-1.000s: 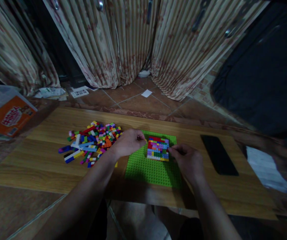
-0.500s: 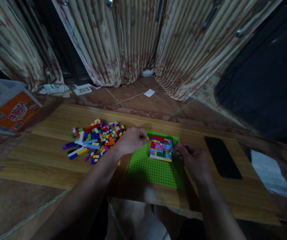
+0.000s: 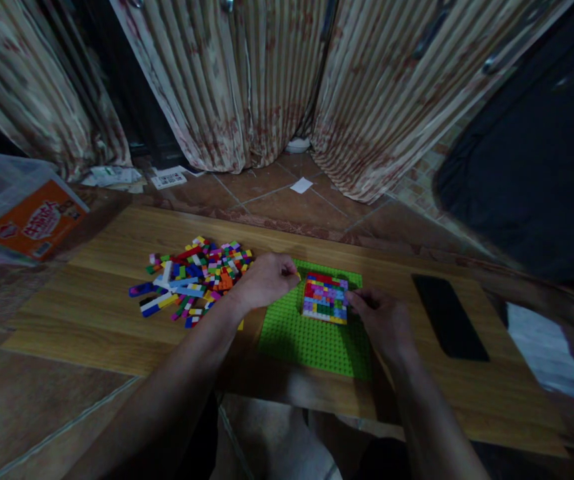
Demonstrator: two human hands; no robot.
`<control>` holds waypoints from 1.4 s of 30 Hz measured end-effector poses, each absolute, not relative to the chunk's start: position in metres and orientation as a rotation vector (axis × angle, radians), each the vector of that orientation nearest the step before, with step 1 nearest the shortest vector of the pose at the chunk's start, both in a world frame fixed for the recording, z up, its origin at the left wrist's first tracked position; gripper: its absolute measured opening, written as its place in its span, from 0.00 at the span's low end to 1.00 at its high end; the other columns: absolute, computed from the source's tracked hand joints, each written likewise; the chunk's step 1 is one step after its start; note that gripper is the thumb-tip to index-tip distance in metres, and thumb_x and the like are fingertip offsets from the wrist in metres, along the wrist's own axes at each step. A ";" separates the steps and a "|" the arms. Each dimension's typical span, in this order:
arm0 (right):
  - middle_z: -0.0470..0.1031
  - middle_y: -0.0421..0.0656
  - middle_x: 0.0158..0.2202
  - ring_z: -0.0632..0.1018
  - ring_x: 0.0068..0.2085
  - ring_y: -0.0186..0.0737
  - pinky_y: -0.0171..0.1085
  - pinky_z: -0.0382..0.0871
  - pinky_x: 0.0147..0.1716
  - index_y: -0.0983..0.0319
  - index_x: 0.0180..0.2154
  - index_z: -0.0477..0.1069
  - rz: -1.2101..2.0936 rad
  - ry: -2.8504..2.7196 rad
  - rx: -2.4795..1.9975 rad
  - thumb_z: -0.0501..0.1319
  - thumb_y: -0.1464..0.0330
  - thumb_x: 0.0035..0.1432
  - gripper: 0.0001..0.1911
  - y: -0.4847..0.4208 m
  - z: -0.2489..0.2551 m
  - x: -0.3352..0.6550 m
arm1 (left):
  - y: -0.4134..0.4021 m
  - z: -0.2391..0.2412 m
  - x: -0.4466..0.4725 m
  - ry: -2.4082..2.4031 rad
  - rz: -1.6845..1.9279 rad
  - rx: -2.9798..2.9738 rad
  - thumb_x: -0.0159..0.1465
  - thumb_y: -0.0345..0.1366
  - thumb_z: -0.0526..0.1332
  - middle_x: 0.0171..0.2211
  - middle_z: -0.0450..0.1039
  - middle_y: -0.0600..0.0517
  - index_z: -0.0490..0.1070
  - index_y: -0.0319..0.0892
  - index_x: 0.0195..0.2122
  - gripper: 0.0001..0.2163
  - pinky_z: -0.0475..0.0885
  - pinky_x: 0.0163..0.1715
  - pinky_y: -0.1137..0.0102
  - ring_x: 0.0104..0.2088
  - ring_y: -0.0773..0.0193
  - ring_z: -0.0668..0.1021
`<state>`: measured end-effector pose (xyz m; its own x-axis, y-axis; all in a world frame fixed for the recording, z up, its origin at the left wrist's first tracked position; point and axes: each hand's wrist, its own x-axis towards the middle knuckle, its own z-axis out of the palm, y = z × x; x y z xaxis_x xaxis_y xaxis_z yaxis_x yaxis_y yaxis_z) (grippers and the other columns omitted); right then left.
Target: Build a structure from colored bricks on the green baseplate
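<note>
Well, the left hand pinches a yellow toy brick; the right hand, grip unclear, meets the brick mosaic inside the bench's near edge.

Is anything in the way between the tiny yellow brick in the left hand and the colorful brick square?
Nothing that I can see. The left hand pinches the yellow brick just left of the colorful square, with only green baseplate showing between them. The right hand is at the square's other side.

Room over baseplate front, brick pile blocking left, phone — apparently — right
</note>
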<state>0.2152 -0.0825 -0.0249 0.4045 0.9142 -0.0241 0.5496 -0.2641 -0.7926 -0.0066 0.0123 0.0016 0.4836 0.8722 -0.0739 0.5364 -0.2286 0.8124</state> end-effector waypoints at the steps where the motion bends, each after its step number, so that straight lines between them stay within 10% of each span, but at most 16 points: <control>1: 0.78 0.44 0.25 0.76 0.27 0.41 0.37 0.65 0.27 0.62 0.30 0.76 0.614 -1.279 -1.958 0.61 0.52 0.52 0.19 -0.083 -0.024 0.214 | 0.012 0.002 -0.006 1.173 0.513 1.902 0.54 0.31 0.60 0.24 0.76 0.53 0.76 0.40 0.28 0.05 0.65 0.27 0.72 0.25 0.67 0.73; 16: 0.74 0.44 0.23 0.73 0.25 0.40 0.36 0.60 0.25 0.61 0.28 0.73 0.344 -1.476 -1.972 0.52 0.53 0.62 0.22 -0.091 -0.020 0.204 | 0.008 0.004 -0.003 1.037 0.522 1.875 0.58 0.35 0.60 0.24 0.73 0.55 0.76 0.40 0.31 0.07 0.65 0.28 0.74 0.26 0.69 0.72; 29: 0.76 0.43 0.44 0.77 0.45 0.41 0.41 0.71 0.46 0.56 0.47 0.73 0.342 -1.712 -1.522 0.60 0.66 0.60 0.13 -0.084 -0.009 0.161 | 0.001 0.011 0.001 0.869 0.445 1.667 0.60 0.38 0.61 0.25 0.73 0.53 0.75 0.37 0.33 0.09 0.66 0.29 0.74 0.26 0.70 0.72; 42: 0.76 0.44 0.40 0.73 0.43 0.46 0.46 0.68 0.44 0.58 0.38 0.77 0.133 -1.902 -1.608 0.64 0.65 0.58 0.07 -0.080 -0.017 0.162 | 0.004 -0.003 -0.001 0.943 0.348 1.911 0.62 0.43 0.56 0.25 0.73 0.54 0.76 0.39 0.31 0.14 0.63 0.25 0.74 0.26 0.68 0.73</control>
<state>0.1623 -0.0801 -0.0174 -0.0504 0.9161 0.3978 0.8515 0.2476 -0.4621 -0.0012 0.0035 -0.0029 0.6630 0.7352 -0.1413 0.4670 -0.2587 0.8455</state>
